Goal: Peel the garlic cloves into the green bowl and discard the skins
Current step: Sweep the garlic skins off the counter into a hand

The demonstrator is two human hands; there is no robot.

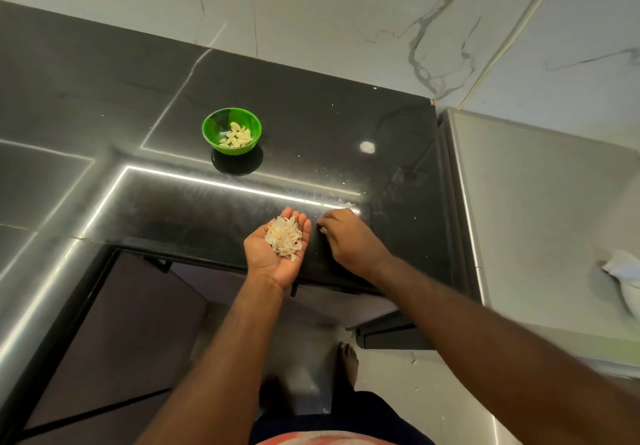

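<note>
Reading it largest down: the black countertop [311, 115] (glossy, so flakes should slide rather than catch) carries the green bowl [207, 126] towards the back, well apart from both hands.

Left hand [273, 257] is at the front edge, palm up and cupped loosely, fingers relaxed. It is carrying a loose heap of garlic skins [284, 236], not gripping them.

Right hand [346, 236] is just beside it, knuckles up, fingers curled down onto the counter. There is a white fleck at the fingertips; I cannot tell whether it is pinched or just being swept.

Peeled garlic cloves [237, 136] lie in the bowl. I see no unpeeled ones, so I judge the peeling done and only disposal left.

Stray skin flecks [341, 200] are scattered on the counter beyond the right hand.

Handling, as I judge it:
- The skins are papery, near weightless and brittle.
- A draught or a quick move would spill them.
- Keep the palm level and cupped, and cover it with the other hand for the carry.
- Sweep the flecks to the edge rather than pinching each one.
</note>
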